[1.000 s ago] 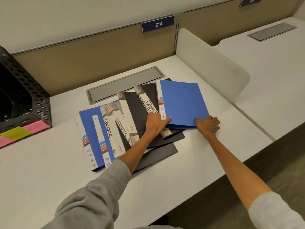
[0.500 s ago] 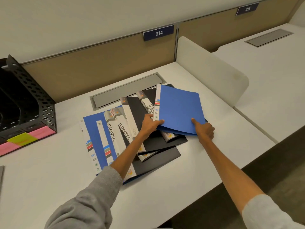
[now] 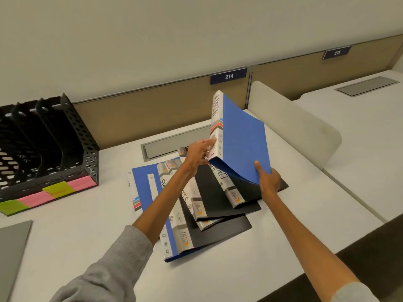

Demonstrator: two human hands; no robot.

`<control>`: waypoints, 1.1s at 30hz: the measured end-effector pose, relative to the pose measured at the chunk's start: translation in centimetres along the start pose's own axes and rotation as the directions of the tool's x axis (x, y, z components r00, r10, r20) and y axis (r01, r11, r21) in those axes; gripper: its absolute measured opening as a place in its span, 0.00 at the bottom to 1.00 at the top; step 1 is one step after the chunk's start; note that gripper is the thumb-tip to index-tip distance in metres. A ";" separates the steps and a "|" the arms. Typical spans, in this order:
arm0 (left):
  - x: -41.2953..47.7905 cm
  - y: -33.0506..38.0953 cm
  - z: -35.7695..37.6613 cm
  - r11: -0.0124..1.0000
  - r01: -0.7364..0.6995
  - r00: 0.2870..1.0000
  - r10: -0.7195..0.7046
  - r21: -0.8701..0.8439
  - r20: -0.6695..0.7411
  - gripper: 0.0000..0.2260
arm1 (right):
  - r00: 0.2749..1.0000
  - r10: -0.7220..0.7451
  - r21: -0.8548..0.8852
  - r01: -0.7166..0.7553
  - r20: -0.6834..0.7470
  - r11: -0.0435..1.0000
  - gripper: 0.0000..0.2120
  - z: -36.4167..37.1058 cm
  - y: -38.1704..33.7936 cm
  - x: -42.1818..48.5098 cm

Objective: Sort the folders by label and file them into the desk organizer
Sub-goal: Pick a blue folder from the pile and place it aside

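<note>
A blue folder [image 3: 241, 136] with a white lettered spine is tilted up off the pile. My right hand [image 3: 267, 178] pinches its lower right corner, thumb on the cover. The straight fingers of my left hand [image 3: 199, 152] touch its spine. Below lies a fanned pile: a black folder [image 3: 212, 192] with a spine reading FINANCE in part, two folders marked SPORTS [image 3: 172, 188], and a blue folder [image 3: 144, 186] at the left. The black mesh desk organizer [image 3: 72, 138] stands at the far left, with pink and green sticky labels [image 3: 54, 191] along its front.
A grey cable hatch [image 3: 165, 144] is set into the desk behind the pile. A white rounded divider [image 3: 298, 125] stands to the right, with a second desk beyond it. A grey flat panel [image 3: 11, 247] lies at the left edge. The desk's front edge runs lower right.
The blue folder has risen from nearly flat on the pile to steeply tilted, spine toward me. Both hands went up with it. The view has shifted, showing more of the organizer.
</note>
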State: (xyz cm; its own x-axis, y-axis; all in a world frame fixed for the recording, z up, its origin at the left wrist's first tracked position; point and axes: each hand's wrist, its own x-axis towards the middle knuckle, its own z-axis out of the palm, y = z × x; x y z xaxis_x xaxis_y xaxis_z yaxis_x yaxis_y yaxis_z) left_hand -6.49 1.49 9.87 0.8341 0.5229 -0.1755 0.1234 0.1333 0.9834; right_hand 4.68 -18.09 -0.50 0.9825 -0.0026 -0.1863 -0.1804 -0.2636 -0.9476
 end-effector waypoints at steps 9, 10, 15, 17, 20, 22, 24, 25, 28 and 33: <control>-3.8 4.5 -1.2 0.986 -0.164 0.975 0.164 -0.017 0.152 0.11 | 0.964 -0.040 0.166 -0.004 0.264 0.986 0.20 4.3 -1.9 -3.5; -4.2 4.6 -1.5 0.985 -0.171 0.974 0.171 -0.016 0.149 0.12 | 0.958 -0.047 0.160 0.001 0.282 0.987 0.19 4.6 -2.0 -3.9; -5.9 4.4 -3.4 0.977 -0.211 0.970 0.207 0.018 0.124 0.24 | 0.941 -0.055 0.091 0.026 0.335 0.995 0.16 6.4 -2.3 -5.1; -6.6 4.5 -4.3 0.973 -0.231 0.967 0.226 0.026 0.118 0.30 | 0.930 -0.046 0.069 0.022 0.366 0.997 0.12 7.6 -2.5 -5.8; -7.3 4.7 -6.3 0.968 -0.247 0.964 0.240 0.053 0.115 0.33 | 0.900 -0.044 0.100 0.000 0.434 0.995 0.13 9.2 -2.6 -7.4; -7.8 4.6 -8.1 0.966 -0.251 0.964 0.243 0.065 0.107 0.33 | 0.860 -0.065 0.097 0.018 0.506 0.995 0.12 10.4 -2.5 -8.6; -8.4 4.5 -10.4 0.964 -0.253 0.965 0.244 0.084 0.099 0.33 | 0.848 -0.069 0.090 0.026 0.525 0.996 0.14 11.9 -2.6 -10.1; -8.8 4.4 -11.8 0.965 -0.246 0.967 0.238 0.088 0.095 0.33 | 0.864 -0.071 0.093 0.028 0.498 0.995 0.15 12.7 -2.8 -10.9; -10.1 3.9 -17.2 0.980 -0.195 0.979 0.194 0.024 0.057 0.32 | 0.873 -0.089 0.086 0.054 0.480 0.995 0.19 15.1 -3.1 -13.1; -13.1 1.7 -27.4 0.990 -0.098 0.992 0.090 -0.097 -0.089 0.28 | 0.862 -0.131 0.076 0.108 0.490 0.991 0.23 19.1 -4.2 -16.7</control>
State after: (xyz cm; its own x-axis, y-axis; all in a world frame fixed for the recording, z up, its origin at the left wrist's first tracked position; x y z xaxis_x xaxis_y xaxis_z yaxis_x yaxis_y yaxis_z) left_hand -31.95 17.92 12.57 0.7910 0.6052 -0.0902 -0.0115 0.1620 0.9867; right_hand -11.82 1.49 1.61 0.8476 0.5050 -0.1632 -0.0762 -0.1885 -0.9791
